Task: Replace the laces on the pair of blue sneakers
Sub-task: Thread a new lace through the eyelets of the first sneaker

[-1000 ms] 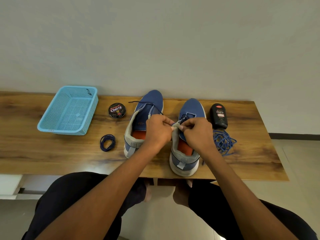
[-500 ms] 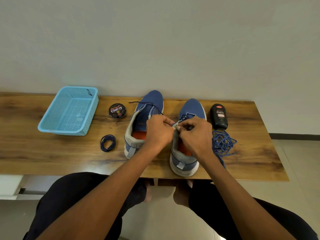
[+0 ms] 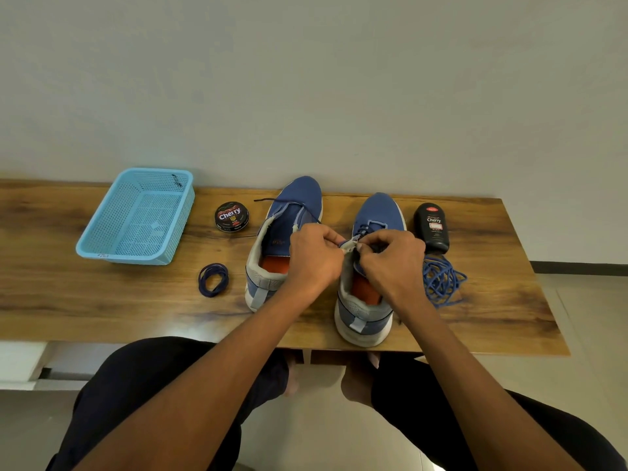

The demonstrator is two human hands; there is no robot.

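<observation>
At frame centre, the left hand [image 3: 314, 258] and right hand [image 3: 390, 261] pinch the dark lace [image 3: 365, 229] on the right blue fabric sneaker [image 3: 377, 212]; the grip should stay near the eyelet, pulling evenly.

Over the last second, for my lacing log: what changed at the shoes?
Very little. The right hand shifted slightly toward the left hand; both pinch at the eyelets of the right sneaker as before. The left sneaker, loose blue lace, coiled dark lace and basket stayed put.
</observation>
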